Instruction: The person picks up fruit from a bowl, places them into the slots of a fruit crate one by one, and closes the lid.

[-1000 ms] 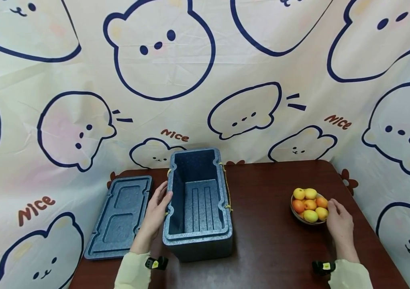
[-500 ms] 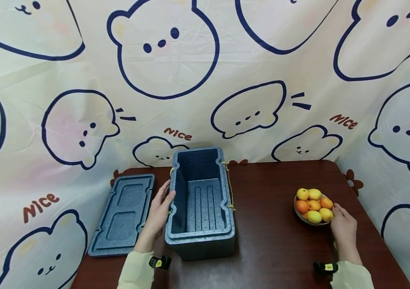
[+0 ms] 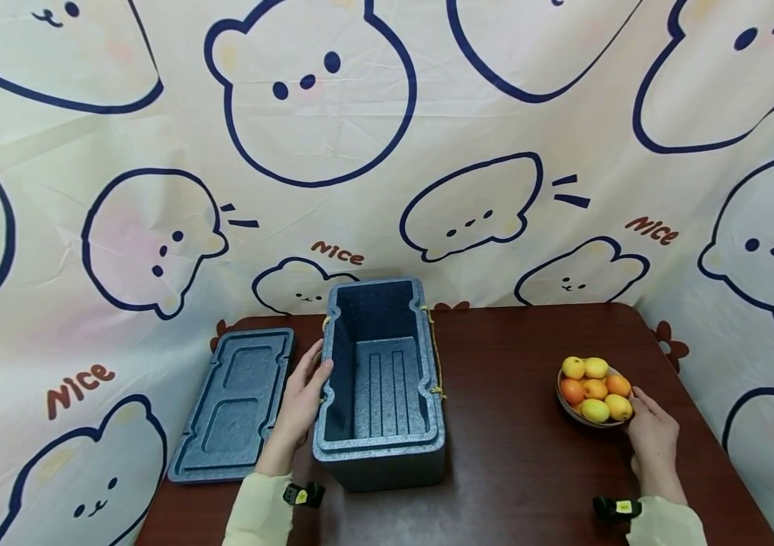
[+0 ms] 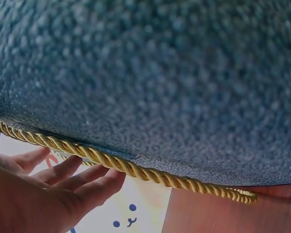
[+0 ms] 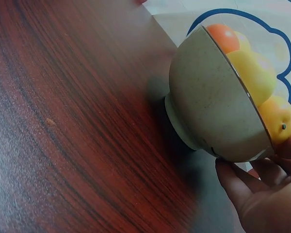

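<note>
An open blue-grey foam box (image 3: 380,455) with yellow rope handles stands mid-table, with nothing in it. My left hand (image 3: 301,402) rests against its left side, the thumb at the rim. In the left wrist view the left fingers (image 4: 99,187) reach fairly straight to the twisted rope (image 4: 160,177) along the box wall. On the right, a bowl (image 3: 574,415) is heaped with yellow and orange fruit (image 3: 594,389). My right hand (image 3: 654,432) grips the bowl's right edge. The right wrist view shows its fingers against the bowl's outer wall (image 5: 213,102), close to the rim.
The box's lid (image 3: 233,409) lies flat on the table at the left, close to my left forearm. A dark reddish-brown table (image 3: 496,455) spans between box and bowl. Behind it hangs a cloth (image 3: 475,280) printed with cartoon faces.
The head view has shifted slightly, so everything sits a little further right. Both hands, the box and the bowl keep about the same places relative to one another.
</note>
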Demonstrator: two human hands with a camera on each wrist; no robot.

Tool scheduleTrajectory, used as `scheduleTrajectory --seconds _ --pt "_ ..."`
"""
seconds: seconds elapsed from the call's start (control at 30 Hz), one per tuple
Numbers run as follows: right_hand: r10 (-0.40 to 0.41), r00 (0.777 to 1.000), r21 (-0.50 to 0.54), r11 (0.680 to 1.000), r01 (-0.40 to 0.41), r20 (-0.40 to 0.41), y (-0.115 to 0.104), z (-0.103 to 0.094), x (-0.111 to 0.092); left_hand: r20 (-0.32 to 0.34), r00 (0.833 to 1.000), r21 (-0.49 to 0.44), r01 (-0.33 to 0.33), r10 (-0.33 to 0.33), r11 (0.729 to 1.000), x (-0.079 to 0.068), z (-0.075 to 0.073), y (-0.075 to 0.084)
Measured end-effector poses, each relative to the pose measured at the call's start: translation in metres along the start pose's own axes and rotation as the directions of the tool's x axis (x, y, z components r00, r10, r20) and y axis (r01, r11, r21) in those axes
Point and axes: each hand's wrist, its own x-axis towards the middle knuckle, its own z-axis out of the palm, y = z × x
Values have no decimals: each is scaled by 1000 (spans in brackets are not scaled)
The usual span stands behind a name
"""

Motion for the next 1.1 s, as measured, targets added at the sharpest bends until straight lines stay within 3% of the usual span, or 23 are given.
scheduleTrajectory --seconds 0.47,0.7,1.1 --pt "-30 997 -45 998 33 69 2 8 -11 -9 1000 17 -14 14 1000 1 0 -3" --pt "-41 995 -51 998 46 92 5 18 -18 27 1000 0 -1 1 1000 2 1 -5" --pt "-55 987 -78 995 67 148 10 30 -27 9 1000 7 -3 3 1000 -2 7 -5"
